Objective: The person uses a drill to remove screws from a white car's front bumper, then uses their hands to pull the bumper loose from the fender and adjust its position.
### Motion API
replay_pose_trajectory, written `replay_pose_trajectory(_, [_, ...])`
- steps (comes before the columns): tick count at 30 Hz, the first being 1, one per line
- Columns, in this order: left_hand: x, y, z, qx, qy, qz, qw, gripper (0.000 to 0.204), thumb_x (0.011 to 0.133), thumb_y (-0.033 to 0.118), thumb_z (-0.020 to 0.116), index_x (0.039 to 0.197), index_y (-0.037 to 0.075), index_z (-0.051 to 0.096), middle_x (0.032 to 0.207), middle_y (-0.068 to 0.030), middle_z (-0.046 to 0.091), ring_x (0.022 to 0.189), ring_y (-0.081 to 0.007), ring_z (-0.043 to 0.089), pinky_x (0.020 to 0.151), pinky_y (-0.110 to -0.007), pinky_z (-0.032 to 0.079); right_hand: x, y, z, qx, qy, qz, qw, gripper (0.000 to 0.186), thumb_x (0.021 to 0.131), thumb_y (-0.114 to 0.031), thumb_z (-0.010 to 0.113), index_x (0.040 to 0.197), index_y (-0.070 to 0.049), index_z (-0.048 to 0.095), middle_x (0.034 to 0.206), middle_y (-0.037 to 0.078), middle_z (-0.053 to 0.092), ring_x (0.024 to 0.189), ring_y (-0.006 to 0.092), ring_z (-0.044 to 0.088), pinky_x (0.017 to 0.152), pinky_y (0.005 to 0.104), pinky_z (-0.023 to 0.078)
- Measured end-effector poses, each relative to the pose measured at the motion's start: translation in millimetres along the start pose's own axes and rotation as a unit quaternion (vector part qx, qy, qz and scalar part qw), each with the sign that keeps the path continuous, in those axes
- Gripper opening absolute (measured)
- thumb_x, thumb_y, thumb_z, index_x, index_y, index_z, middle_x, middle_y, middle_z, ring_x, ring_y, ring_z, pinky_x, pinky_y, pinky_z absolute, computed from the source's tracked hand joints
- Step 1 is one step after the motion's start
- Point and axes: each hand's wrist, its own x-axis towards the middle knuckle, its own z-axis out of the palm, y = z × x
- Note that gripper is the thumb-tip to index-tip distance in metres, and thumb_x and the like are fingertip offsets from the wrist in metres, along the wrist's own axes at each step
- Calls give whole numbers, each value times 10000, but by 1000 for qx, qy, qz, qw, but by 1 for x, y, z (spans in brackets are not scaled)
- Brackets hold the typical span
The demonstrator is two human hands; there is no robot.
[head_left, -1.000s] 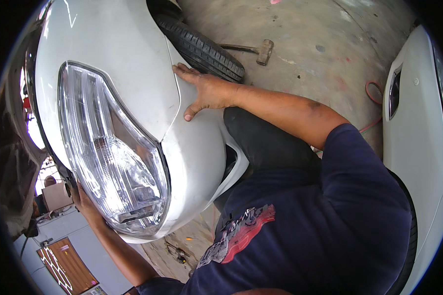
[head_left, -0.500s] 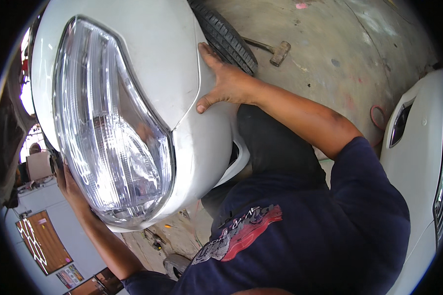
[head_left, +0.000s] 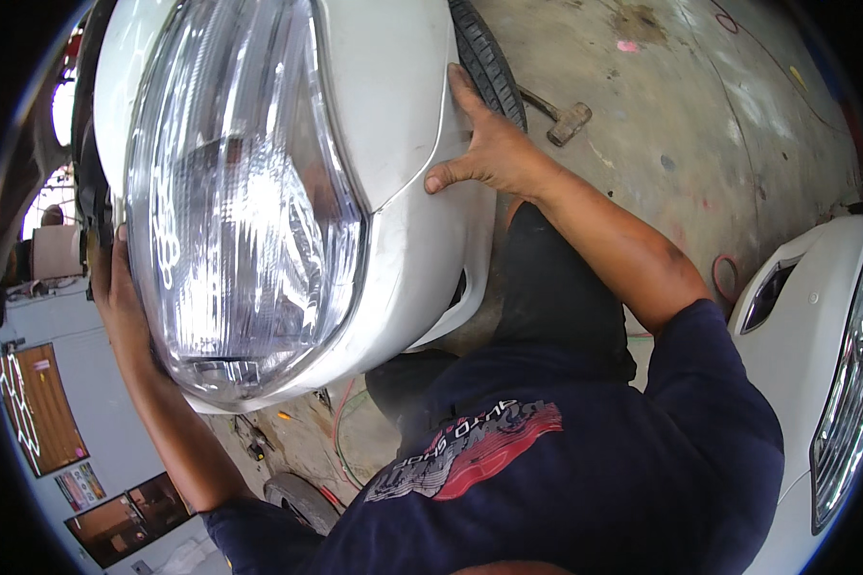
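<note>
A large clear headlight (head_left: 244, 259) sits in the white front end of a car, with the white bumper (head_left: 403, 254) curving around its lower right side. My right hand (head_left: 499, 153) rests against the bumper's side by the panel seam, its thumb and index finger spread wide. The other fingers are partly hidden behind the hand. On the far side, my left hand (head_left: 120, 297) lies along the headlight's left edge, fingers stretched upward and partly hidden there. Above the seam is a white fender panel (head_left: 384, 86).
A tire (head_left: 489, 62) stands beside the fender, and a sledgehammer (head_left: 571, 125) lies on the concrete floor near it. Another white bumper (head_left: 786, 316) with a headlight is at the right. Hoses (head_left: 340, 431) and tools lie on the floor below the car.
The whole view has turned and shifted, and the headlight looks closer and higher. Both hands keep about the same places along the car's front end.
</note>
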Motion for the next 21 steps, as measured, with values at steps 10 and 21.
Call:
replay_pose_trajectory(10, [-8,32,8,1,80,-104,991,798,935,572,742,1404,-68,660,1343,-227,704,1223,-289,667,1095,-341,456,0,-9,10,87,-1,-22,996,1647,476,-484,1060,1681,93,96,1723,325,254,1613,400,271,1310,411,263])
replay_pose_trajectory(21, [-17,74,-1,-45,11,-76,996,579,996,512,690,1218,-21,738,1047,-200,764,979,-263,699,898,-388,521,-30,-33,42,61,27,-56,996,1656,589,-682,966,1640,173,14,1676,417,252,1572,449,334,1298,413,271])
